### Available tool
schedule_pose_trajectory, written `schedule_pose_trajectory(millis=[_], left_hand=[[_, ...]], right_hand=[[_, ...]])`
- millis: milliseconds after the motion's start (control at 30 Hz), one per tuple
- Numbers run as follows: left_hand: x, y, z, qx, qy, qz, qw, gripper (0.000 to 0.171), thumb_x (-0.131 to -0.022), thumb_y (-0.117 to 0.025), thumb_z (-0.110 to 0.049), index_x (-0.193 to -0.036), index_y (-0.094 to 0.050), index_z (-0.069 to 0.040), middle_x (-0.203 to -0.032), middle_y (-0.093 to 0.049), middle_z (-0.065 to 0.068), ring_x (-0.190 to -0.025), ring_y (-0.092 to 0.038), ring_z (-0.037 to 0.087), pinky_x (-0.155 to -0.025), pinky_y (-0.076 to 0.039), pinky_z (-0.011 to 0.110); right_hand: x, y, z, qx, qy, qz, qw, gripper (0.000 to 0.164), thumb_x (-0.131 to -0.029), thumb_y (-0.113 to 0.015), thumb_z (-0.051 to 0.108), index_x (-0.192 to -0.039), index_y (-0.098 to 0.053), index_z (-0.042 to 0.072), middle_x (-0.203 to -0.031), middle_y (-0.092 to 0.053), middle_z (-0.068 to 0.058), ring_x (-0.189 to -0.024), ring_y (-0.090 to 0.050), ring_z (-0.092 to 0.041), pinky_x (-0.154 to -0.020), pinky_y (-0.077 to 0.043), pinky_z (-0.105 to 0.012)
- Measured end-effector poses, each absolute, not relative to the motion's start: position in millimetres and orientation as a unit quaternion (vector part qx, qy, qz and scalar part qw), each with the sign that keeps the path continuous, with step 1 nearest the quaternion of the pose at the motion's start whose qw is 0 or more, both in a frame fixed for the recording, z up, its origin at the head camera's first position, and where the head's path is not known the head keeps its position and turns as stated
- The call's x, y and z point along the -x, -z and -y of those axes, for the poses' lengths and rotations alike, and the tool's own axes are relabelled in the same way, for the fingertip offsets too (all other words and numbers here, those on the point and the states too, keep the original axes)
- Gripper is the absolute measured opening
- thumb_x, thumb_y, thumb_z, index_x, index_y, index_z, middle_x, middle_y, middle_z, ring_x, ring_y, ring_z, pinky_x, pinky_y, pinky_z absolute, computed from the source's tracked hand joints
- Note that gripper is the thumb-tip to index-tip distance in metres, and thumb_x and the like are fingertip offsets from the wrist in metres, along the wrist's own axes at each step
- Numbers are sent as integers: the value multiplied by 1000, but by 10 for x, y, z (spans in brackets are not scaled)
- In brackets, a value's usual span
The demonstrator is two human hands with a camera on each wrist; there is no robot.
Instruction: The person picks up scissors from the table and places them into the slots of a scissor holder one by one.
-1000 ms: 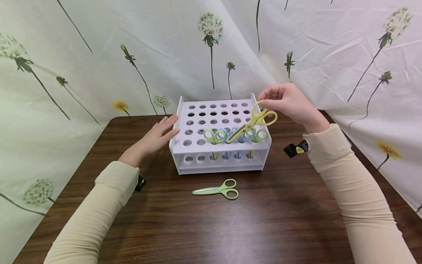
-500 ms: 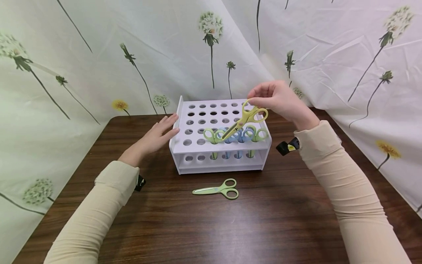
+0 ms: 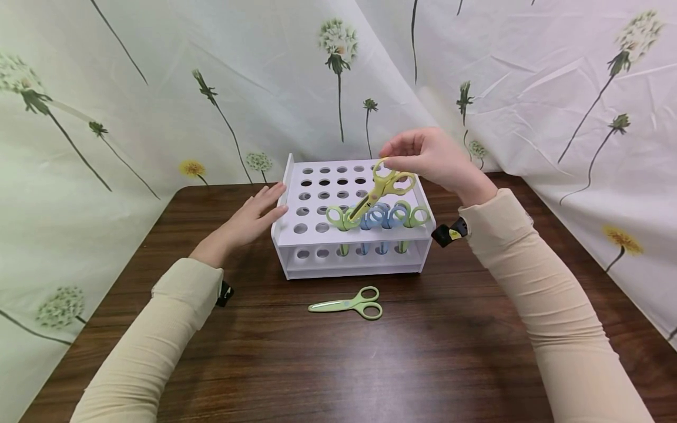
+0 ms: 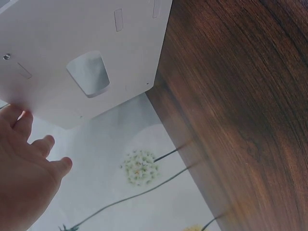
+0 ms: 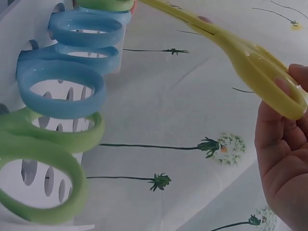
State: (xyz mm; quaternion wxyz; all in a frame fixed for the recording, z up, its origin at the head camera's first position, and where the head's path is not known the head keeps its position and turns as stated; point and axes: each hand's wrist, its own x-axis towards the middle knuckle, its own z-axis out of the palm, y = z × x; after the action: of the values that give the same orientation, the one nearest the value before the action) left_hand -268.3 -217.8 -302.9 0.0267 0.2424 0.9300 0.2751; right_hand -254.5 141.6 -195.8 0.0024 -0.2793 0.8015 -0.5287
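Note:
My right hand (image 3: 431,160) pinches one handle loop of a pair of yellow scissors (image 3: 382,187), held above the white rack (image 3: 301,239) with the blades slanting down to the left. In the right wrist view the yellow scissors (image 5: 260,72) hang from finger and thumb, apart from the rack. Blue scissors (image 3: 394,216) and green scissors (image 3: 338,218) stand handles up in the rack's front row. My left hand (image 3: 248,218) rests at the rack's left side, fingers extended; the left wrist view shows those fingertips (image 4: 23,122) by the white side panel (image 4: 53,38).
A second pair of green scissors (image 3: 349,303) lies flat on the dark wooden table (image 3: 338,364) in front of the rack, blades to the left. Behind the table hangs a pale cloth (image 3: 238,76) printed with dandelions. Several round holes fill the rack's top.
My right hand has moved left with the yellow scissors, from the rack's right edge to over the standing scissors. The left hand has stayed in place.

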Motion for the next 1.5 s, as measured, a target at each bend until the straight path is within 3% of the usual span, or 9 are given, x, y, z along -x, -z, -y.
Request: schedule_pose_trajectory(millis=[800, 1233, 1500], left_hand=[[2666, 3014, 2178, -239, -281, -929, 24, 64, -97, -37, -46, -148, -19, -12, -152, -14, 6, -138, 0, 25, -108, 2, 47], [2658, 3005, 2174, -240, -275, -931, 29, 62, -98, -36, -43, -148, -18, -12, -153, -12, 6, -138, 1, 26, -108, 2, 47], [2661, 3010, 2167, -238, -273, -932, 29, 63, -98, -36, -44, -148, -18, -12, -153, -11, 5, -138, 1, 25, -108, 2, 47]], right_hand=[[2600, 1986, -1092, 310, 542, -780, 43, 18, -83, -68, 7, -99, -67, -2, -91, -65, -15, -77, -60, -19, -70, -51, -29], [2627, 2023, -969, 303, 554, -773, 63, 20, -84, -65, 4, -103, -65, -3, -92, -64, -13, -85, -60, -26, -76, -50, -32], [2659, 2051, -888, 308, 543, -778, 69, 21, -85, -66, 6, -104, -65, -3, -94, -65, -11, -86, -60, -24, -76, -49, -31]])
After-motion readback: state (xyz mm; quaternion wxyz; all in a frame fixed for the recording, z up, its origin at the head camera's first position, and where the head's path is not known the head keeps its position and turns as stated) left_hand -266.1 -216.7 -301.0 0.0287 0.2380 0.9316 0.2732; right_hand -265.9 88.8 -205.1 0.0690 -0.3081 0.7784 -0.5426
